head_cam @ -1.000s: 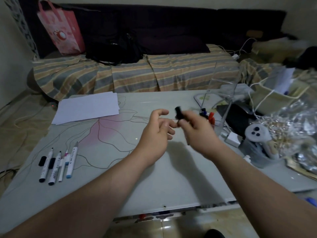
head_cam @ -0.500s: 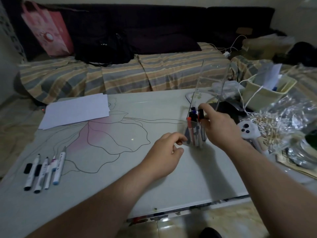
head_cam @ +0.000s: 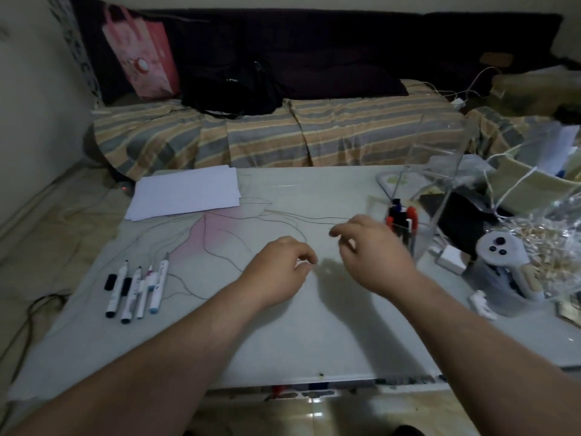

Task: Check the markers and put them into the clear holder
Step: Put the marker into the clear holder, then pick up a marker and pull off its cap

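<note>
On pale table (head_cam: pixel 314 341): uncapped markers (head_cam: pixel 138 287), paper (head_cam: pixel 185 193); striped sofa (head_cam: pixel 283 133) behind.

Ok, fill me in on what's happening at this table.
A person is sorting markers into a clear holder at the right of the table. Several capped markers already stand in it. Both hands hover over the table holding nothing: the left hand with its fingers loosely curled, the right hand just beside the holder. Five uncapped markers and two loose black caps lie in a row near the table's left edge, not yet put away. White paper lies at the far side.
</note>
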### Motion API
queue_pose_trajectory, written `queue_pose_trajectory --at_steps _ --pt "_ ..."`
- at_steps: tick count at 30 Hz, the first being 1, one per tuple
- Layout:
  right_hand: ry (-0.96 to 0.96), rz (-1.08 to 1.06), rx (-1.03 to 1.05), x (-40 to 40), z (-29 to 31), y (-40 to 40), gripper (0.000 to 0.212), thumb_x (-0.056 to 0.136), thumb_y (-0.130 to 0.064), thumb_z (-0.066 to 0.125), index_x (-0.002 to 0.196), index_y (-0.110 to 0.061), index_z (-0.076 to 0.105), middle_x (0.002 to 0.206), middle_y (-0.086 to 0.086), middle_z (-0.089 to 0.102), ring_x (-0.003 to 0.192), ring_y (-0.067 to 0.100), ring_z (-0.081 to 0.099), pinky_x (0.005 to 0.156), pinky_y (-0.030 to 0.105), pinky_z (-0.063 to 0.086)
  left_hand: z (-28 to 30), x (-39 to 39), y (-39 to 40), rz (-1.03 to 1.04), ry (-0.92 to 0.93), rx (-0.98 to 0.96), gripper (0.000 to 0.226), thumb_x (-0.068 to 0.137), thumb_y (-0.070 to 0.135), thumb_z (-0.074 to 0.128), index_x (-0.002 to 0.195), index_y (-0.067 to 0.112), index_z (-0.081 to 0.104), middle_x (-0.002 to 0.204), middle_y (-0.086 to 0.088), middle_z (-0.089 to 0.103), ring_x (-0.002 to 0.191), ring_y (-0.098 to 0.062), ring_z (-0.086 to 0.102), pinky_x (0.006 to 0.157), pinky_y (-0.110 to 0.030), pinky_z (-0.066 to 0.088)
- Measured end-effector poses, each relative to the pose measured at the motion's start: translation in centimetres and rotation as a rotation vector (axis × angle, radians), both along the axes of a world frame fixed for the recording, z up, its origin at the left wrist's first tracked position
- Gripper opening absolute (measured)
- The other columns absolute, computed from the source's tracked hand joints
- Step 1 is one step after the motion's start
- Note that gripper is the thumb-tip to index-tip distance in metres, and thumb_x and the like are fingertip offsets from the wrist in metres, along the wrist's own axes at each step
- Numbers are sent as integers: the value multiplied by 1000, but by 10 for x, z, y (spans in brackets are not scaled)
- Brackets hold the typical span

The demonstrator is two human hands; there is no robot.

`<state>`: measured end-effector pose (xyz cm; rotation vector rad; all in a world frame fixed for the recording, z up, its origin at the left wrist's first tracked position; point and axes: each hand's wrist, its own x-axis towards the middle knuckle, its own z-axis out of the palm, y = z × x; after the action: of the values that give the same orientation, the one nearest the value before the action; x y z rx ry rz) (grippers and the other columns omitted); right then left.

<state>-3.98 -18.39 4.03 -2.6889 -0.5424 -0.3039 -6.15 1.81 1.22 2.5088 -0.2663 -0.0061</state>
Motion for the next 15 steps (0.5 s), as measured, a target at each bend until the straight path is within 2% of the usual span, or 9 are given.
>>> queue_pose_trajectory --at_steps 3,8,9,10,11,12,13,15 --pt "170 170 -66 -13 -28 49 35 93 -24 51 121 -34 68 122 -4 62 114 20 60 94 36 51 -5 -1 52 162 21 121 22 92 26 60 108 33 74 115 0 62 103 -20 62 99 -33 48" --pt "250 251 -61 -20 -44 101 38 97 -26 46 128 -40 63 133 -8 54 119 19 57 90 37 52 -17 -15 156 486 96 326 28 92 19 62 116 29 73 126 -7 57 120 -30 53 100 -39 50" --pt "253 259 -63 -20 -45 108 38 97 -26 45 128 -40 62 133 -9 54 119 19 56 89 36 52 -20 -18 173 528 117 361 30 91 18 63 117 29 72 127 -8 55 119 -31 53 93 -39 54" --pt "259 266 -65 -20 -46 114 38 97 -25 45 128 -40 62 133 -10 54 120 19 56 88 36 53 -23 -22 185 561 139 386 32 90 18 63 118 30 71 127 -7 54 118 -32 53 79 -36 57" --pt "264 272 -64 -20 -47 119 37 97 -25 45 127 -40 62 132 -10 53 120 19 56 87 36 53 -27 -25 195 581 167 395 31 91 18 63 119 30 70 126 -8 52 115 -33 54 66 -30 56" --pt "268 276 -59 -21 -48 123 37 97 -25 45 127 -40 62 132 -10 54 120 18 56 87 36 53 -31 -29 201 584 190 394 29 93 19 61 119 29 70 125 -9 52 112 -33 55 61 -28 55" --pt "273 279 -55 -21 -49 126 37 97 -25 46 126 -40 62 131 -10 54 120 18 56 87 36 53 -35 -32 205 578 204 388 28 94 20 59 119 28 70 125 -10 52 110 -33 57 67 -29 56" --pt "278 283 -51 -21 -51 132 36 97 -25 46 125 -39 63 130 -9 54 119 18 56 88 36 53 -42 -35 207 555 193 376 28 94 21 59 118 29 71 126 -11 53 110 -32 58 94 -39 55"
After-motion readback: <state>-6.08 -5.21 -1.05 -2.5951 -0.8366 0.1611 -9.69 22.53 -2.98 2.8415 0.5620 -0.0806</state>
